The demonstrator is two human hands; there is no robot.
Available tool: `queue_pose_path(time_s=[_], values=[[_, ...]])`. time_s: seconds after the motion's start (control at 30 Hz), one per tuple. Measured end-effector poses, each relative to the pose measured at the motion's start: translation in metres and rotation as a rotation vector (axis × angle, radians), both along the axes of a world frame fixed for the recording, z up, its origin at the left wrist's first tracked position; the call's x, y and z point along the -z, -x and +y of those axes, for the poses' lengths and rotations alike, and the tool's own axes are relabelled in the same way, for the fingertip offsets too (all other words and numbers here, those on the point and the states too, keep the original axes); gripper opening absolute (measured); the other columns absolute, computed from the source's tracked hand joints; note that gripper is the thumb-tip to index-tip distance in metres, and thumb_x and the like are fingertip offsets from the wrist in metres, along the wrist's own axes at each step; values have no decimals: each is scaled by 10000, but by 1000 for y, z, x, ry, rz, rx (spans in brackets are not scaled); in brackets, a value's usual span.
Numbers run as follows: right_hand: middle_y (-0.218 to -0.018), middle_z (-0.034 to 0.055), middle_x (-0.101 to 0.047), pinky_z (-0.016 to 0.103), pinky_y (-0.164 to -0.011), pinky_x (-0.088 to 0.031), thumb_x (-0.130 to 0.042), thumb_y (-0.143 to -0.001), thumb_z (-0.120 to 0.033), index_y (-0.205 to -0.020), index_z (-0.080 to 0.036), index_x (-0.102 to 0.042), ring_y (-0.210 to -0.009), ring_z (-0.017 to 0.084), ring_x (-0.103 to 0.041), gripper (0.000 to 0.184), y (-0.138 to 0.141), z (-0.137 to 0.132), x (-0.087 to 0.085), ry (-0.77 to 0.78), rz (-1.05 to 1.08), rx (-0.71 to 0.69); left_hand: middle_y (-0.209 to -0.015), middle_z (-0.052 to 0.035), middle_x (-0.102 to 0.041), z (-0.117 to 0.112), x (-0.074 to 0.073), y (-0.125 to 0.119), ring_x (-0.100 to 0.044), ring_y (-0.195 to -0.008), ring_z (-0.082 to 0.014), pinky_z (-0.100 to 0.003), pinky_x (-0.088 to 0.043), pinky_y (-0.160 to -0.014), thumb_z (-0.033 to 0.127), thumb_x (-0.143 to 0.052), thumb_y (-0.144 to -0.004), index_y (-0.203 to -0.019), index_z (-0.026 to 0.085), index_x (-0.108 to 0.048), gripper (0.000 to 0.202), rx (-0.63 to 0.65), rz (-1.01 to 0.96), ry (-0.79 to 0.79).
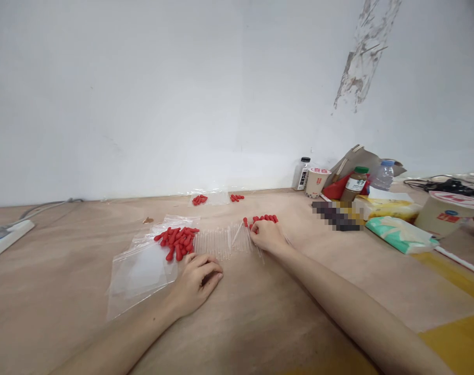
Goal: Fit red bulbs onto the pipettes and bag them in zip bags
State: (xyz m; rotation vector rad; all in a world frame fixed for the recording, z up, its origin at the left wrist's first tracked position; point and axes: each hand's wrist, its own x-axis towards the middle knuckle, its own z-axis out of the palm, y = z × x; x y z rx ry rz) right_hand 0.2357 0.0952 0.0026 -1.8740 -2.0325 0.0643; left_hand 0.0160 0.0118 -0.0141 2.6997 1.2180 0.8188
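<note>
A pile of red rubber bulbs (178,240) lies on a clear plastic bag (143,268) on the brown table. Beside it runs a row of clear glass tubes (221,242). My left hand (196,281) rests on the table just below the bulbs, fingers loosely curled, nothing visible in it. My right hand (266,235) is closed on a clear tube with a red bulb (245,223) at the right end of the row. Several tubes fitted with red bulbs (265,218) lie just behind that hand.
More red bulbs (200,199) lie on another clear bag near the wall. At the right stand bottles (355,185), a paper cup (316,182), tissue packs (401,234), a paper tub (448,212) and cables (444,185). A white strip (6,237) lies at the far left.
</note>
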Motion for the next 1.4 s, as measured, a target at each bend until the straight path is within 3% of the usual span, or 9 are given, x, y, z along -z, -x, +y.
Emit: queue_pose_path(time_s=[0.13,0.33,0.47,0.57,0.87,0.97,1.1,1.3,1.4], values=[[-778,71,-659,313,-748,-320,-431,-818,-300,-759,-185,-660,-770,188,-577,262,8,4,-6,48,-39,57,-839,-23,-607,-1,3,1,-512,-775,-166,-353,-287,-783,257,-465,-845,-784,208,-618,172,-68,9,-81],[-882,120,-656,406,-782,-327,-446,-816,-309,-852,-175,-645,-852,249,-584,243,20,11,-12,134,-75,89,-783,-27,-578,14,-5,15,-492,-799,-201,-386,-254,-786,314,-508,-794,-707,203,-606,171,-409,23,-253],[-930,132,-652,432,-799,-321,-495,-765,-227,-868,-165,-641,-872,256,-589,189,26,15,-13,196,-82,87,-848,-43,-592,36,-18,39,-494,-858,-232,-398,-260,-782,357,-514,-768,-724,204,-594,178,-625,41,-228],[-957,130,-650,430,-795,-331,-479,-775,-244,-898,-176,-639,-892,261,-586,213,27,16,-14,219,-66,79,-925,-54,-593,50,-25,58,-478,-937,-266,-427,-263,-798,410,-500,-767,-803,231,-616,217,-717,68,-167],[-872,136,-648,327,-705,-372,-336,-844,-412,-776,-155,-611,-852,245,-580,383,-4,-1,-26,189,26,-28,-966,-57,-596,62,-24,70,-476,-971,-274,-448,-271,-815,431,-490,-760,-807,246,-641,243,-780,118,-132],[-758,110,-626,279,-604,-361,-379,-830,-331,-727,-153,-540,-707,203,-569,261,-23,-8,-14,118,155,-131,-965,-58,-596,68,-25,69,-475,-976,-278,-450,-274,-815,433,-487,-757,-819,251,-648,252,-785,125,-115],[-708,44,-578,254,-567,-355,-403,-806,-219,-810,-172,-463,-628,156,-517,76,-39,-19,8,-13,333,-284,-966,-58,-597,74,-27,69,-460,-995,-293,-456,-279,-814,423,-491,-747,-790,261,-662,240,-753,139,-86],[-682,10,-547,279,-637,-401,-322,-853,-215,-1096,-142,-427,-631,148,-514,275,-47,-23,28,-95,550,-465,-917,-61,-597,82,-29,68,-463,-990,-303,-458,-304,-819,371,-527,-712,-717,242,-662,187,-757,104,-84],[-737,28,-557,277,-658,-409,-308,-865,-238,-1030,-157,-493,-668,147,-523,260,-48,-22,32,-119,575,-438,-936,-73,-579,75,-32,63,-462,-1006,-297,-452,-328,-832,343,-521,-716,-764,215,-644,185,-795,34,-120]])
